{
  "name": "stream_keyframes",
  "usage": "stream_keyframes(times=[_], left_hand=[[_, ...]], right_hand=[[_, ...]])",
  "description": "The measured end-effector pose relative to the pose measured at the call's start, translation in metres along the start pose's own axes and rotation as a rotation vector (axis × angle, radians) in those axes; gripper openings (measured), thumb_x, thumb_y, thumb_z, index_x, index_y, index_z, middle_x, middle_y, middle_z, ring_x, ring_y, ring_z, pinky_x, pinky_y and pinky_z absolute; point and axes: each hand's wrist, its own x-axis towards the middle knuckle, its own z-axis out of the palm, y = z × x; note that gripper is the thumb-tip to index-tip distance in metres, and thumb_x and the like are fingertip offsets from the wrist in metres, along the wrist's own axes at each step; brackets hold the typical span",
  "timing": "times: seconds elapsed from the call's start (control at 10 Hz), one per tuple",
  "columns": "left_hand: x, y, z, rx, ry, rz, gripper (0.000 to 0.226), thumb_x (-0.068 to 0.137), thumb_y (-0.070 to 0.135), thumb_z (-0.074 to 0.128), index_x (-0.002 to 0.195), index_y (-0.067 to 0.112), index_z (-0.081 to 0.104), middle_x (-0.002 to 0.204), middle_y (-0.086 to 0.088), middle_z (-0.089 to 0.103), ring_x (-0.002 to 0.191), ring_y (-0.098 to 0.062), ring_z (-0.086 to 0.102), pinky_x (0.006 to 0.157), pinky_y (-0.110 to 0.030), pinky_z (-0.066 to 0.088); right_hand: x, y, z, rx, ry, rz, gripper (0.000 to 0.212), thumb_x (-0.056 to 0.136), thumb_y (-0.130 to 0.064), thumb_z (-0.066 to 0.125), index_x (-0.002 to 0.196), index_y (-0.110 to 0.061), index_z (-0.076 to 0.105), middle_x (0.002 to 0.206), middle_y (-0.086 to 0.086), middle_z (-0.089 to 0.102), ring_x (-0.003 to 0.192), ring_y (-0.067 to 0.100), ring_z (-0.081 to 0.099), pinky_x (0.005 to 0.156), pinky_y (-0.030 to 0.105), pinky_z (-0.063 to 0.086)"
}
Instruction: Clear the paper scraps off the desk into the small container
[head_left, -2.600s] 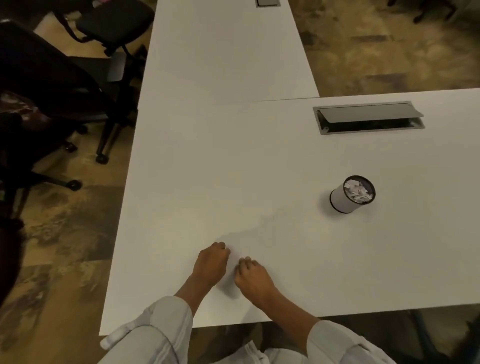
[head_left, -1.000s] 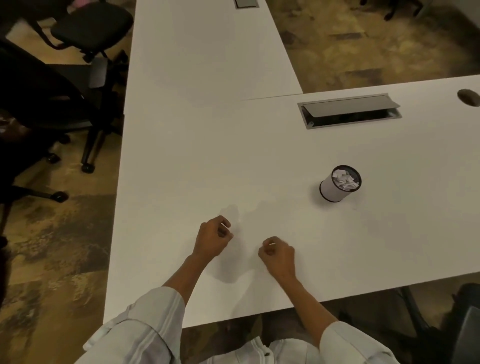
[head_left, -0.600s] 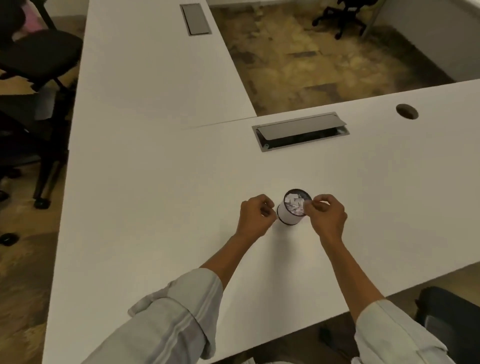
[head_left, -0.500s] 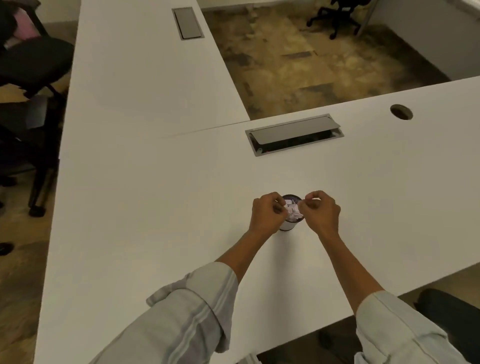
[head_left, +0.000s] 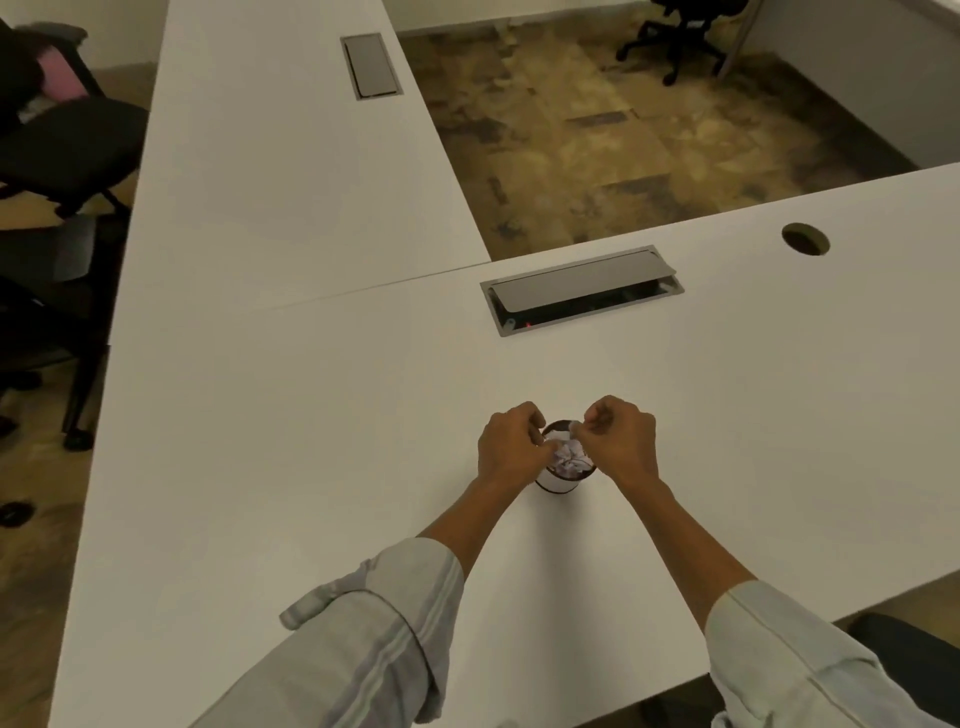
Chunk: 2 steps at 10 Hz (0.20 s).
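White L-shaped table (head_left: 311, 415) fills the view, bare of loose scraps where visible. Left hand (head_left: 509, 447), fingers curled, now sits at the small container's (head_left: 558, 480) left rim; whether its grip holds paper cannot be told. Paper scraps (head_left: 569, 457) heap inside the container. Right hand (head_left: 621, 441) pinches a white scrap above the rim. A second ago both hands were at the near edge gathering; judged, this is the final deposit.
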Motion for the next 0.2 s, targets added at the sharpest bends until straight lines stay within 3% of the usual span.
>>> stream_keyframes(times=[0.1, 0.2], left_hand=[[-0.006, -0.013, -0.011, 0.104, 0.008, 0.086, 0.029, 0.081, 0.038, 0.070, 0.100, 0.018, 0.059, 0.096, 0.002, 0.067, 0.085, -0.017, 0.064, 0.072, -0.033, 0.053], [-0.019, -0.034, -0.028, 0.261, -0.002, 0.083, 0.044, 0.090, 0.040, 0.059, 0.125, 0.014, 0.050, 0.127, -0.004, 0.057, 0.116, -0.021, 0.055, 0.092, -0.036, 0.050]], right_hand=[[-0.005, -0.006, 0.014, -0.236, -0.004, -0.213, 0.013, 0.080, -0.030, 0.070, 0.081, -0.022, 0.060, 0.076, -0.008, 0.065, 0.070, 0.011, 0.062, 0.054, 0.023, 0.045], [-0.015, -0.018, 0.030, -0.461, -0.055, -0.491, 0.017, 0.085, -0.029, 0.067, 0.096, -0.016, 0.066, 0.099, 0.000, 0.070, 0.095, 0.021, 0.062, 0.067, 0.033, 0.050]])
